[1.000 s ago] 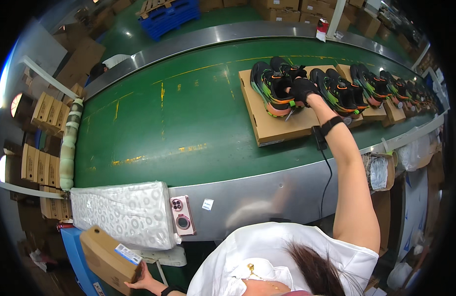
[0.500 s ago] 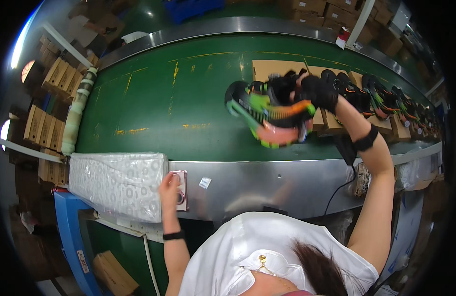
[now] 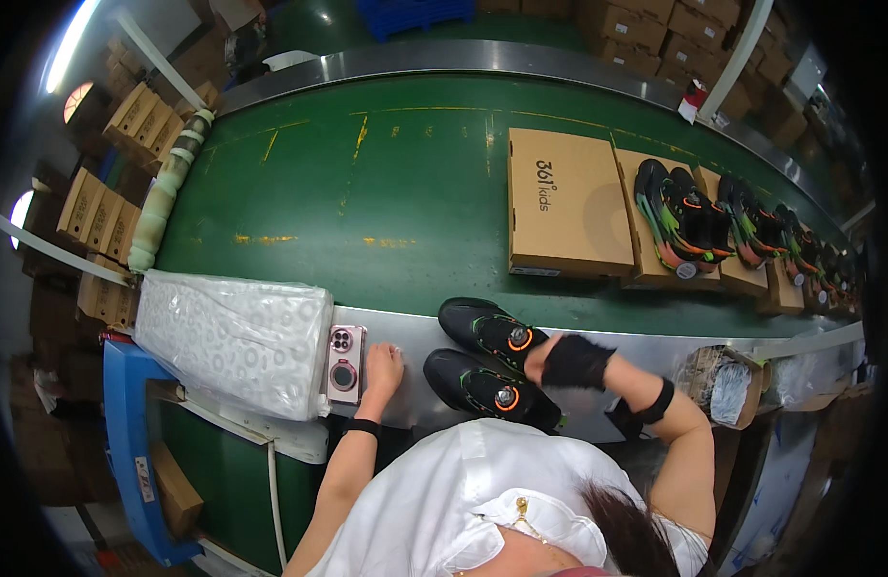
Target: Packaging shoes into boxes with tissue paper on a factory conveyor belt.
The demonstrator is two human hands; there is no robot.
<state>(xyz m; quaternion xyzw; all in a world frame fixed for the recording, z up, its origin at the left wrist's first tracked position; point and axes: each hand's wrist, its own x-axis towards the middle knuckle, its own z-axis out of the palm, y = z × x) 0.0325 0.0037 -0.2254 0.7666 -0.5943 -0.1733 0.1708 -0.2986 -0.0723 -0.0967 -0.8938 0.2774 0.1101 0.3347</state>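
A pair of black sneakers with orange-ringed dials lies side by side on the metal ledge in front of me, one shoe (image 3: 473, 325) beyond the other shoe (image 3: 455, 381), toes to the left. My right hand (image 3: 571, 363), in a black fingerless glove, is closed at their heel end; its fingers are partly hidden. My left hand (image 3: 384, 369) rests on the ledge left of the shoes, its fingers curled together. Whatever those fingers may hold is too small to make out. Beside that hand lies a pink phone (image 3: 345, 363) with a ring on its back.
A closed brown shoebox (image 3: 569, 207) lies on the green conveyor belt (image 3: 300, 202). To its right, more sneakers (image 3: 681, 216) stand on boxes in a row. A plastic-wrapped stack of patterned paper (image 3: 234, 346) sits left of the phone. An open carton (image 3: 732, 389) is at the right.
My right hand has brought the sneakers from above the belt down onto the ledge, uncovering the shoebox. My left hand has moved right from the phone to where a small white label lay.
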